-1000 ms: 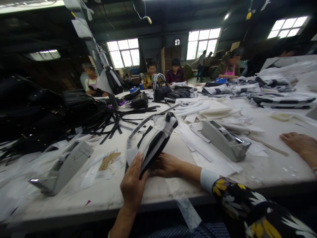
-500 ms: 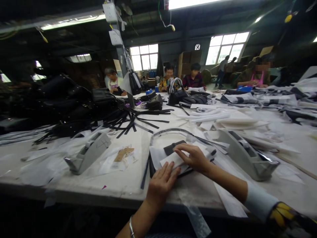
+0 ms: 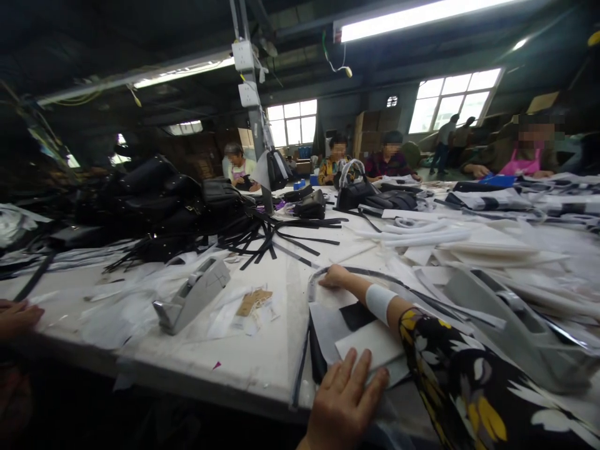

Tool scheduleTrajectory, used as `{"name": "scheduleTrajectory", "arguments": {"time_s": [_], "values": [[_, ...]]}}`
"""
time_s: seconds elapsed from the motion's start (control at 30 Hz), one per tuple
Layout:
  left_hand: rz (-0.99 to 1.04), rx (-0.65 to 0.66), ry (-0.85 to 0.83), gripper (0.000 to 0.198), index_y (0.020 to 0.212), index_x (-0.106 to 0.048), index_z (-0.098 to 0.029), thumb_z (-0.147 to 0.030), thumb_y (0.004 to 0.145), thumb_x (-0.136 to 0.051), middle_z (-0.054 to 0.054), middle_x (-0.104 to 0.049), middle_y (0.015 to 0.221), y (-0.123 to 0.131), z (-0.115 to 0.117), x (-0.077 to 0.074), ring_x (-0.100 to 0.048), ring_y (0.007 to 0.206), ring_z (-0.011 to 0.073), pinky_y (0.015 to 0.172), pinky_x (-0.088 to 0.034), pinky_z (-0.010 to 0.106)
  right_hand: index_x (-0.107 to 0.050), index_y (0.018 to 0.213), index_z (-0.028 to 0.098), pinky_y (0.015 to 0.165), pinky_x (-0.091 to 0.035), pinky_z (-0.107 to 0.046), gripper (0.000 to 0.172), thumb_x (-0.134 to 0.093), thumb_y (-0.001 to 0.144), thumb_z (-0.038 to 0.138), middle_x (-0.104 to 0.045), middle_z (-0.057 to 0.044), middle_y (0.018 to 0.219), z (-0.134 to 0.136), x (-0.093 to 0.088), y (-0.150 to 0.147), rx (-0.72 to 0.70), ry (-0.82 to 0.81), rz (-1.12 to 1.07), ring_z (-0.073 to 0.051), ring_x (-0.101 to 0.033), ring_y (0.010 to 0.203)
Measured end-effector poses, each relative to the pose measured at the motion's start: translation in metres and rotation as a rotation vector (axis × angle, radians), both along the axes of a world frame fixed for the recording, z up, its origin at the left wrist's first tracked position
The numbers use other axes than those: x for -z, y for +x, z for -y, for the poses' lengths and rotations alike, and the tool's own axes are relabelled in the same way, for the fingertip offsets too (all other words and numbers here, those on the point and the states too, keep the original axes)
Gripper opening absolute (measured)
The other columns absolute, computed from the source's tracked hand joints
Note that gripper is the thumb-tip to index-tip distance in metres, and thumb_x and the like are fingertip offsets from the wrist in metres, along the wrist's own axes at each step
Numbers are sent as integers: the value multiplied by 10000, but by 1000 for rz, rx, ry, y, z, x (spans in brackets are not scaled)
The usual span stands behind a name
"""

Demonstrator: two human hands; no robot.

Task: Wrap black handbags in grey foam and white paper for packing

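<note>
A dark bag [image 3: 317, 356] with white paper sheets [image 3: 370, 344] over it lies at the table's front edge. My left hand [image 3: 344, 397] rests on the near side of the sheets, its fingers spread. Beyond the bag, my right hand [image 3: 335, 277] is at the far left bend of the curved, wrapped handle [image 3: 375, 270]; its fingers are curled and partly hidden, and what they hold, if anything, is unclear. The right forearm crosses over the bag's right part. A dark square piece [image 3: 357, 315] shows between the sheets and the arm.
Grey tape dispensers stand left [image 3: 192, 297] and right [image 3: 520, 331]. Brown tags [image 3: 253, 302] lie left of the bag. Black straps [image 3: 267, 240] and piled black bags [image 3: 159, 194] are behind. Another person's hand [image 3: 19, 317] is at the far left; several people sit across.
My right hand has left the sheets and reached forward and left to the handle. My left hand remains on the sheets. The view has shifted, and another person's hand shows at left.
</note>
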State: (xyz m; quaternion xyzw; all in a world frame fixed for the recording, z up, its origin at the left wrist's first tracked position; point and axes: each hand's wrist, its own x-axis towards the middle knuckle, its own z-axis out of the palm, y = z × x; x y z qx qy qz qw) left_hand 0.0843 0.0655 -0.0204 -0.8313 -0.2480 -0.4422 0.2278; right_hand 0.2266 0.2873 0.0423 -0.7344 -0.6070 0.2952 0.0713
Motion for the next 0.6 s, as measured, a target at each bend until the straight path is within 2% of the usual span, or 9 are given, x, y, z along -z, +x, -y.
{"name": "scheduleTrajectory", "arguments": {"time_s": [0.1, 0.23, 0.3, 0.4, 0.5, 0.6], "values": [[-18, -1, -3, 264, 1196, -697, -295, -252, 971, -565, 19, -686, 1273, 0, 1, -1, -685, 1114, 213, 825, -592, 282, -602, 1215, 167, 857, -560, -419, 311, -606, 955, 339, -624, -87, 1215, 0, 3, 5, 15, -58, -167, -216, -642, 1014], [-12, -11, -26, 272, 1199, -697, -291, -239, 975, -550, 23, -688, 1272, 5, 6, 0, -677, 1129, 221, 828, -597, 295, -618, 1163, 152, 786, -578, -375, 273, -606, 958, 332, -654, -71, 1126, 12, 1, 14, 9, -37, -436, -187, -662, 925], [0, -22, -43, 283, 1197, -698, -290, -223, 986, -523, 20, -690, 1267, 8, 8, -1, -681, 1121, 222, 815, -603, 299, -635, 1088, 128, 757, -583, -341, 230, -606, 960, 316, -681, -66, 1046, 20, -6, 16, 4, 10, -571, -165, -676, 865], [5, -36, -64, 303, 1199, -696, -289, -192, 994, -495, 17, -695, 1260, 10, 11, -4, -684, 1117, 220, 824, -605, 301, -646, 977, 116, 812, -573, -280, 173, -647, 932, 283, -727, -80, 997, 34, -24, 15, -16, 125, -762, -138, -701, 858], [-33, -35, -80, 329, 1212, -688, -276, -170, 1004, -455, 18, -694, 1258, 8, 11, -9, -686, 1114, 227, 813, -615, 315, -672, 957, 128, 897, -549, -274, 231, -757, 830, 301, -759, -79, 998, 57, -42, 16, -71, 235, -897, -147, -715, 902], [-86, -34, -109, 367, 1212, -687, -268, -145, 1012, -405, 17, -689, 1262, 5, 13, -16, -689, 1108, 229, 790, -629, 325, -726, 939, 127, 962, -515, -287, 286, -815, 740, 312, -775, -55, 953, 90, -49, 22, -148, 287, -949, -158, -713, 917]]}}
